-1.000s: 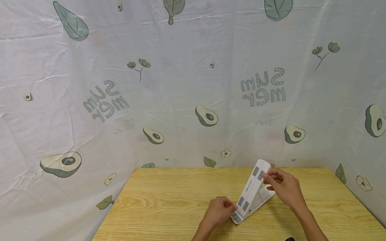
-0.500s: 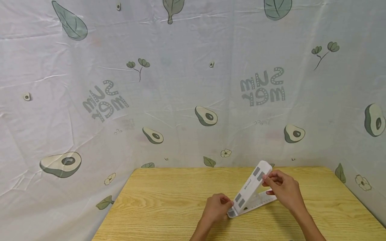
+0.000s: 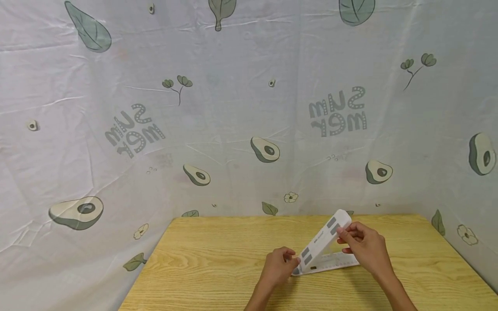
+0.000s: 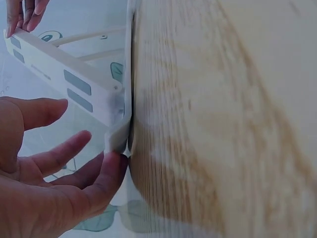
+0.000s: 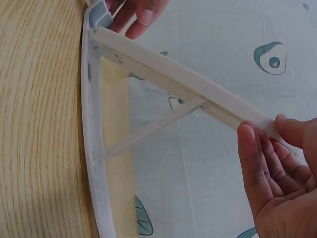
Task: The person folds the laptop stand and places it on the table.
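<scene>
A white folding laptop stand (image 3: 320,242) with grey pads rests on the wooden table, its upper arm raised at a slant over the base. Thin struts (image 5: 158,126) link the two parts in the right wrist view. My right hand (image 3: 367,248) pinches the raised end of the upper arm between thumb and fingers. At the hinge end, my left hand (image 3: 278,268) touches the base's lip (image 4: 117,135) with a fingertip. Its other fingers are spread apart beside the stand, loosely bent. Part of the base's far end is hidden behind my right hand.
The wooden table (image 3: 210,263) extends to both sides of the stand. Behind it hangs a pale cloth (image 3: 233,108) printed with avocados and leaves, reaching the table's back edge.
The stand has turned on the table, its hinge end moving away from me and slightly left. The raised arm has tilted lower. My left hand has shifted along with that end.
</scene>
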A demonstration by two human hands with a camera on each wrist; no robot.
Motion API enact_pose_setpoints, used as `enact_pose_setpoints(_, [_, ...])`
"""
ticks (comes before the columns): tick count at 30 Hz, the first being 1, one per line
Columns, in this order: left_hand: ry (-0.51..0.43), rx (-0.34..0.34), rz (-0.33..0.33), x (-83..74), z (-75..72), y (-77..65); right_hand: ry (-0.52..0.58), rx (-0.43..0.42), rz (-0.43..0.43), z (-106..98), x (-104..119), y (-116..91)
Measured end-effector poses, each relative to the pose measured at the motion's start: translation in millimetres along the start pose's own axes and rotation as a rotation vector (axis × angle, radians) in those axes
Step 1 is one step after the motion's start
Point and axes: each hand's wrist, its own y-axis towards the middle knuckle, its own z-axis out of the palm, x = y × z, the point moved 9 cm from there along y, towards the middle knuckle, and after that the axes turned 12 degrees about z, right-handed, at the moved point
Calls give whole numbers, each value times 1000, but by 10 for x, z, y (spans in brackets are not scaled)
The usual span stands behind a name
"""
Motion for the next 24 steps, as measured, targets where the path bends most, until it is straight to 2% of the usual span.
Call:
enact_pose_setpoints(8, [3,-2,2,0,-11,24,12,-7,14,-6,-6,-36])
enact_pose_setpoints(16, [-7,0,-31,29,-17,28,8,-11,13,-6,-20,-61])
enact_pose_setpoints(24, [-22,10,-25,39,-28,34,-10,18,38,-19,-82,-61])
